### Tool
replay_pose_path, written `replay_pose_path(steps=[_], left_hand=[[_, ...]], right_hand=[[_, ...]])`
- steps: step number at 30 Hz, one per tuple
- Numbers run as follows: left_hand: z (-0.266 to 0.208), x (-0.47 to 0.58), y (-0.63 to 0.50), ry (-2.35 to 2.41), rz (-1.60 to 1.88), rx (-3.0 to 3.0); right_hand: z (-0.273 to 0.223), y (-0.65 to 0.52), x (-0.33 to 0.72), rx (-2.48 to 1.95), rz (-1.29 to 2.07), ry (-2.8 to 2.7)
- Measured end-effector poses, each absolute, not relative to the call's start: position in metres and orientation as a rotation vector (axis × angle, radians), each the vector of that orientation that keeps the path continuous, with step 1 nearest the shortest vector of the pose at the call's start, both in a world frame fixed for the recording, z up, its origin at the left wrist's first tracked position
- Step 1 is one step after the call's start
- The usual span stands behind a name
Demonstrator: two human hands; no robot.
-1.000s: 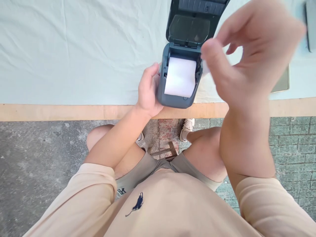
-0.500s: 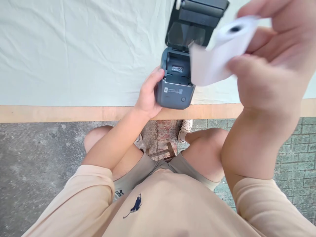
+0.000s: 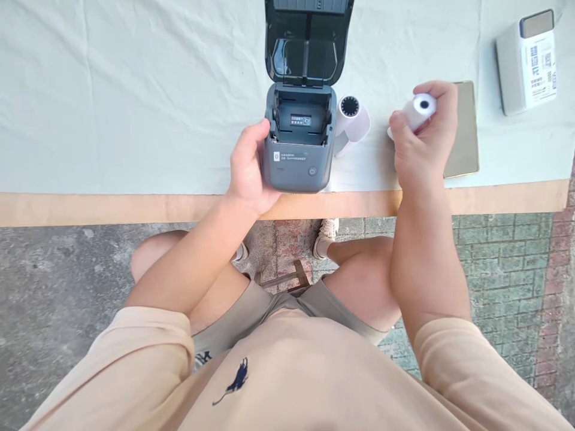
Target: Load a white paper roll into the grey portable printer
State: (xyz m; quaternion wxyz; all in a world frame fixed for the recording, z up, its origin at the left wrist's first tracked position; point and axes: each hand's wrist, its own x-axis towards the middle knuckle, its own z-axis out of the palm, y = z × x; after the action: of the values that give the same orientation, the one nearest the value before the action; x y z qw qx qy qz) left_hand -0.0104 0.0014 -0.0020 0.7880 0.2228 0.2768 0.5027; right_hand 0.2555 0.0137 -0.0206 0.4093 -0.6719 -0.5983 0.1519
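Note:
A dark blue-grey label printer (image 3: 296, 161) stands near the table's front edge, its dark lid (image 3: 308, 45) swung up and its paper bay showing. My left hand (image 3: 249, 167) grips the printer's left side, thumb at the upper edge. Out to the right, my right hand (image 3: 426, 140) is closed around a small white paper roll (image 3: 421, 109) with a dark core hole facing up. Between the printer and that hand lies a second white paper roll (image 3: 357, 126) with a black toothed core, its loose end hanging toward the printer.
Beside my right hand, a flat gold-coloured slab (image 3: 465, 131), perhaps a phone, lies on the pale cloth (image 3: 157, 108). A white box with printed labels (image 3: 525, 66) stands at the far right. The table's bare wooden edge (image 3: 112, 208) runs in front of my knees.
My right hand has moved down and away from the printer with its paper roll. The view has shifted, bringing the second roll, slab and white box into sight. My left hand keeps its grip.

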Motion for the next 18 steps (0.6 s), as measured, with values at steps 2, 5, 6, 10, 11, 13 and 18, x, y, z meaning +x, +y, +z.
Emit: replay_pose_path(steps=[2,5,6,10,11,13,18], left_hand=[[-0.003,-0.01,0.001,0.589,1.081,0.481],[-0.003,-0.011,0.001,0.577,1.098,0.465],[-0.003,-0.011,0.001,0.573,1.103,0.458],[-0.002,-0.011,0.0,0.589,1.091,0.428],[-0.002,-0.011,0.0,0.599,1.086,0.424],[-0.001,-0.01,0.0,0.612,1.084,0.416],[0.001,-0.009,-0.001,0.636,1.099,0.433]], right_hand=[[-0.021,0.012,0.255,-1.714,0.311,-1.551],[-0.018,0.005,0.25,-1.743,0.261,-1.497],[-0.015,0.002,0.247,-1.731,0.206,-1.489],[0.005,-0.009,0.221,-1.518,-0.284,-1.516],[0.011,-0.01,0.211,-1.493,-0.367,-1.521],[0.02,-0.012,0.19,-1.605,-0.364,-1.569],[0.03,-0.005,0.149,-1.995,-0.112,-1.634]])
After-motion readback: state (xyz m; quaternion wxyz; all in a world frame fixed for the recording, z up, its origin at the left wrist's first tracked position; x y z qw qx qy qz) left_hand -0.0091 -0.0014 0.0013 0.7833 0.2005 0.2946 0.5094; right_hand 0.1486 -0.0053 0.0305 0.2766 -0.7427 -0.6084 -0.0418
